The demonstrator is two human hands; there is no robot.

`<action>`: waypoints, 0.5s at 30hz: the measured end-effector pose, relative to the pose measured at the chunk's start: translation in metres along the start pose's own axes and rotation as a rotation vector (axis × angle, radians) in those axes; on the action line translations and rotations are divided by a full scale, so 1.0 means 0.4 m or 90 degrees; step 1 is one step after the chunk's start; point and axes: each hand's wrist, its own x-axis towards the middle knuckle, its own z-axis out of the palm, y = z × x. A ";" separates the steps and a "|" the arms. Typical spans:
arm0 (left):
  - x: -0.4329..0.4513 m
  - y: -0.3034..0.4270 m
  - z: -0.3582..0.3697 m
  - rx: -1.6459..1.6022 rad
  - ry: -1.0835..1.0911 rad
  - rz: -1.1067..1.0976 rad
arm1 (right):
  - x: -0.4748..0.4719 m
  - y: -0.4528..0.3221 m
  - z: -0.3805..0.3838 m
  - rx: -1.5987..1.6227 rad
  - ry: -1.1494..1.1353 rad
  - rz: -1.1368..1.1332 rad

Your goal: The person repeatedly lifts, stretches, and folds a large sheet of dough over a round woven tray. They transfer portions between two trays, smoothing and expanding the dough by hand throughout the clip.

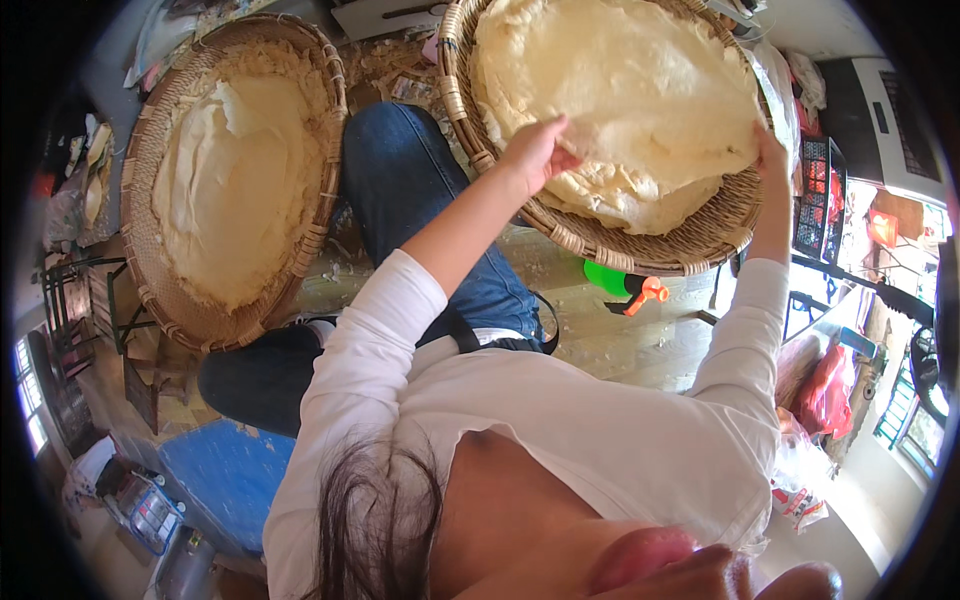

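Note:
A thin, cream-coloured, flatbread-like sheet [660, 135] is stretched between my hands over a round woven basket [645, 259]. My left hand [541, 154] pinches its near left edge, and at the right edge my right hand [770, 154] grips it, partly hidden by the sheet. Beneath lies a stack of similar wrinkled sheets [607, 199], their ragged edges showing inside the basket. To the left, a second round woven basket [139, 202] holds another pile of pale sheets [240, 202], away from both hands.
My jeans-clad leg [405, 172] lies between the baskets. Pale crumbs dot the wooden floor [600, 330]. A green and orange plastic object [611, 279] lies below the right basket. Black crate [819, 199] and red plastic bag [825, 394] stand at right; small stools [150, 382] at left.

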 end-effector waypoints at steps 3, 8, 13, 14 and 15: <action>0.029 -0.084 -0.033 0.047 -0.001 -0.120 | -0.030 0.183 0.051 -0.283 0.025 0.045; 0.050 -0.098 -0.040 0.617 -0.110 -0.073 | -0.173 0.189 0.162 -0.523 0.222 0.086; 0.036 -0.112 -0.033 1.118 -0.134 0.513 | -0.275 0.128 0.334 -0.693 0.177 -0.218; 0.027 -0.125 -0.039 1.171 -0.146 0.496 | -0.283 0.126 0.352 -0.729 0.148 -0.258; 0.015 -0.141 -0.050 1.228 -0.145 0.468 | -0.287 0.125 0.366 -0.730 0.114 -0.194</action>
